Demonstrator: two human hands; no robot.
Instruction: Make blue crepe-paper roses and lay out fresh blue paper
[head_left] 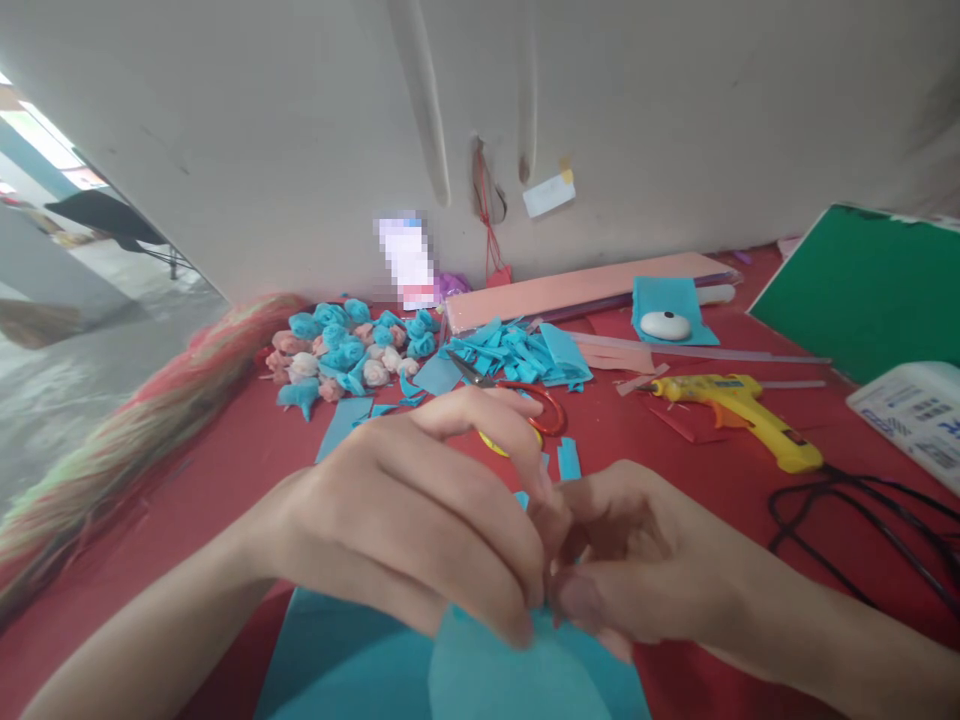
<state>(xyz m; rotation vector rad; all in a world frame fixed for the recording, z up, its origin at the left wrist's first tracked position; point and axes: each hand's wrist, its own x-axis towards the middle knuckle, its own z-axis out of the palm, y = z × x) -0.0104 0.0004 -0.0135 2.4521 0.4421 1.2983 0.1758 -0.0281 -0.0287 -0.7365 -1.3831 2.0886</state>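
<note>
Both your hands are curled in close at the front of the red counter point(697, 680), fingertips meeting over a light-blue piece point(517, 675) with a rounded edge. Your left hand point(420, 500) has its fingers bent down, pinching the upper edge of that piece; your right hand point(645, 560) is nearly closed beside it, thumb bent in, but the fingers hide whether it has hold of anything. The piece lies over a larger, darker blue sheet point(337, 650).

Just beyond your left knuckles, the scissors point(551, 405) are partly covered by your fingers, blades pointing away to the left. Past them lie a heap of blue strips point(510, 355) and, further left, a cluster of blue, pink and white paper roses point(352, 345). A thick red and tan fibre bundle point(165, 400) runs along the counter's left edge.

On your right, the yellow glue gun point(720, 390) lies on its side, its black cable point(832, 500) looping near your right forearm. Behind it a green board point(870, 290) leans beside a white object point(911, 420). Farther back, a white oval item point(664, 325) sits on a blue square point(664, 292), near a long pink strip point(585, 290).
</note>
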